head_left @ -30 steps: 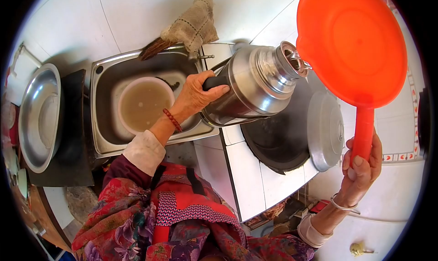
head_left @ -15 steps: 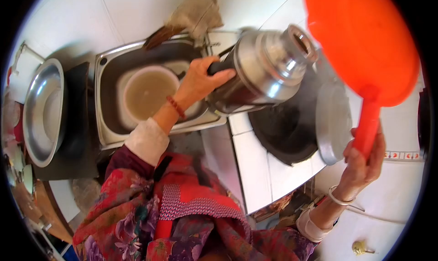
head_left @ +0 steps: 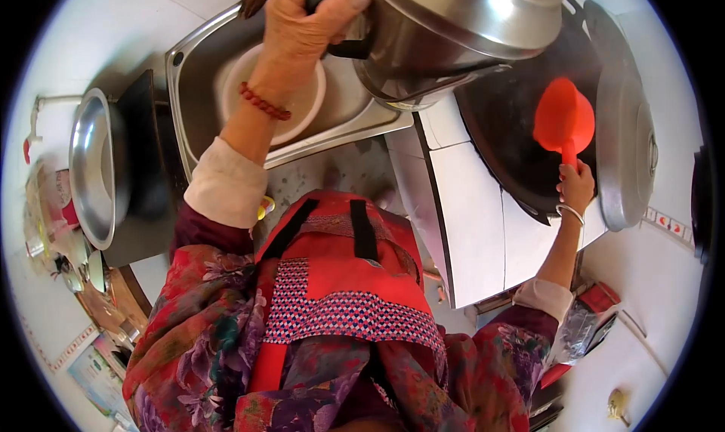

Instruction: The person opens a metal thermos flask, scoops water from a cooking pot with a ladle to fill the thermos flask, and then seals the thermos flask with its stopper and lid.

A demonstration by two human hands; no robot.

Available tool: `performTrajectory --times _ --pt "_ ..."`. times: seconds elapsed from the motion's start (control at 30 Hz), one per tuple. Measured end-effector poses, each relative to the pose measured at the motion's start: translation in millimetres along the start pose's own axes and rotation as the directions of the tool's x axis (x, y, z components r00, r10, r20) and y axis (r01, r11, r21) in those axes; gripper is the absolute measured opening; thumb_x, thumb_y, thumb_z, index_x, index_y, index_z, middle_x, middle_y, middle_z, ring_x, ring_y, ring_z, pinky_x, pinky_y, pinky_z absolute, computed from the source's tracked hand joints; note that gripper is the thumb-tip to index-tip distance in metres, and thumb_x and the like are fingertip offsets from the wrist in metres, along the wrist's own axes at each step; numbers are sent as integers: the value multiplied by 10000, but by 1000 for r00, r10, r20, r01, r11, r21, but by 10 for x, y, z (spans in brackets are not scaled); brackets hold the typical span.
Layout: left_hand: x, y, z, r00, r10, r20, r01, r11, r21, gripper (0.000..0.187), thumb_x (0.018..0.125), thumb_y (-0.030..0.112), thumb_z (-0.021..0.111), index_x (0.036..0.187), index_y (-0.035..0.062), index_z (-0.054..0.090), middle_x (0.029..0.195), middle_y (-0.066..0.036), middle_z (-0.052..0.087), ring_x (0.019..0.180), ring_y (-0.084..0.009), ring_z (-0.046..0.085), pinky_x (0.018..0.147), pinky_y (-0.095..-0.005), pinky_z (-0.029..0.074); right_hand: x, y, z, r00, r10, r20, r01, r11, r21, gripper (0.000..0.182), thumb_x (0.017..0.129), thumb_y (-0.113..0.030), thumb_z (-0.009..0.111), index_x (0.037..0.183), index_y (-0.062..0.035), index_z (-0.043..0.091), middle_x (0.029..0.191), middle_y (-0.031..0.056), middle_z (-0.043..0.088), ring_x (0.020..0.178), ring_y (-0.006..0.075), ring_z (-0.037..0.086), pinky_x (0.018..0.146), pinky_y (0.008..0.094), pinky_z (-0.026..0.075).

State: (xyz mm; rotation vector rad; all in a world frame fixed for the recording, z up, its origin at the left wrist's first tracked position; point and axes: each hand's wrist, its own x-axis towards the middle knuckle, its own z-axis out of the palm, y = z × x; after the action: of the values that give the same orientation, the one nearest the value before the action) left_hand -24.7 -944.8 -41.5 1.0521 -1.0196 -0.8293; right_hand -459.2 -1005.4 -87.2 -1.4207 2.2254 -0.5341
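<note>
My left hand (head_left: 298,32) is wrapped round the black handle of a silver metal thermos flask (head_left: 453,32), whose top runs out of view at the upper edge. The flask is between the sink and a large dark wok (head_left: 506,130). In my right hand (head_left: 575,186) is the handle of a red plastic water ladle (head_left: 563,115), its bowl over the wok. What the ladle holds, if anything, I cannot make out. A large metal lid (head_left: 627,152) leans at the wok's right side.
A steel sink (head_left: 198,92) holds a pale round basin (head_left: 317,103) at upper left. Further left, a metal basin (head_left: 94,168) stands on edge beside a dark board (head_left: 147,145). White tiles (head_left: 472,228) form the counter in front of the wok.
The red ladle has gone from high up near the camera down over the wok. My left hand has brought the thermos flask up and closer to the camera.
</note>
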Motion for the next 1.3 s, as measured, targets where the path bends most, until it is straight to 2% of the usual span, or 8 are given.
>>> performTrajectory --times 0.17,0.27,0.37,0.4,0.6,0.73,0.83,1.3 --pt "-34 65 58 996 27 85 -24 999 -38 174 863 198 529 806 36 550 583 17 411 528 -89 368 528 -241 360 261 485 195 994 -82 -71 40 887 -459 398 685 -311 560 960 -23 546 933 225 587 898 412 544 767 475 425" --pt "-22 32 9 992 33 118 -22 996 -92 168 859 199 531 811 38 543 589 14 404 544 -90 373 524 -250 354 234 454 332 993 -99 -61 54 856 -515 392 682 -306 568 949 -20 547 946 229 584 901 407 550 783 466 427" --pt "-4 8 16 997 30 76 -21 993 -118 143 827 171 578 811 31 553 612 11 463 526 -78 410 489 -222 356 256 434 559 999 16 50 6 917 -400 387 667 -297 589 929 -15 554 966 241 576 940 418 531 800 468 423" --pt "4 -10 -7 997 36 71 -24 986 -162 141 794 144 627 827 15 580 636 5 537 511 -62 456 459 -188 367 279 529 708 990 -131 -42 106 918 -381 315 646 -255 607 844 -12 582 729 178 610 585 294 609 643 392 462" --pt "-23 27 18 1000 8 27 -4 987 -158 146 811 111 594 893 -5 561 681 -23 550 530 -92 476 478 -200 394 236 220 965 987 110 121 -128 980 155 187 676 -150 613 773 1 561 599 101 561 418 148 509 360 254 371" --pt "-64 -9 0 997 -6 -78 -5 989 -147 173 807 98 596 932 -14 554 691 -21 551 555 -93 497 501 -207 423 272 171 840 838 290 463 -542 543 641 130 716 -134 590 755 -34 517 566 111 540 403 140 493 307 219 326" --pt "-70 20 38 995 -33 -96 36 999 23 200 818 193 591 909 19 552 599 12 465 504 -74 379 489 -225 339 127 117 658 835 243 494 -549 418 724 159 727 -149 581 810 -30 515 616 125 553 428 139 494 323 207 333" --pt "-34 -50 -24 999 14 -29 -10 992 124 158 788 128 623 865 29 527 589 1 483 493 -73 428 453 -199 345 -729 -880 -780 917 -287 278 -201 270 942 380 776 -164 520 1075 59 450 759 172 556 462 129 467 334 189 319"
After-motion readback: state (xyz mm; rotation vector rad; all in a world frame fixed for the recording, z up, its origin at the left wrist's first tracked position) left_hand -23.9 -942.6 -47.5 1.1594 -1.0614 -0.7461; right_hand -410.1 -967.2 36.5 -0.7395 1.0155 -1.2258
